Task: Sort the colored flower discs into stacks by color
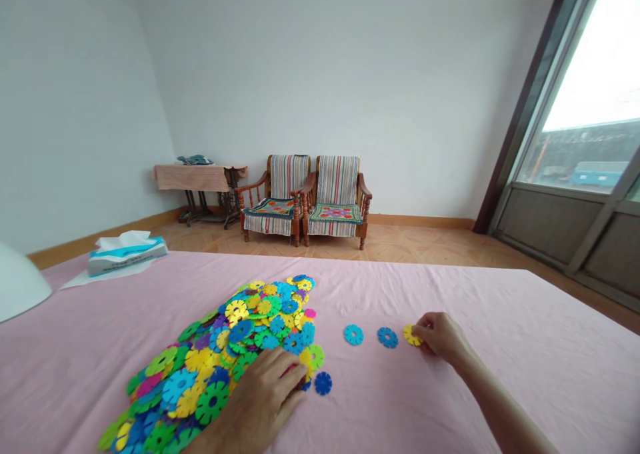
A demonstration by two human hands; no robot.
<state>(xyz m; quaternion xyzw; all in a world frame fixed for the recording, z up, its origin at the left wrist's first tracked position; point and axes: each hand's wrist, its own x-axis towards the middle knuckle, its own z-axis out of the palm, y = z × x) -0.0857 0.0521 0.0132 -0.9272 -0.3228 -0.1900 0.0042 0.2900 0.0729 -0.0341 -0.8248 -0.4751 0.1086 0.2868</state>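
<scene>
On pink cloth (400,414): right hand (443,337) pinching yellow disc (411,335), third in row after blue discs (353,335) (387,337); left hand (265,394) flat on pile (225,347).

We list: one blue-and-white tissue pack (127,253) at the far left; two striped wooden armchairs (280,204), side by side against the wall; one cloth-draped side table (200,176) beside them; one tall window (595,101), right.

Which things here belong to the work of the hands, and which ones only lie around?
In use: left hand on the pile of discs; right hand touching the yellow disc; light blue disc and blue disc in line beside it.
Lying about: tissue pack; white dome; two chairs; side table.
</scene>
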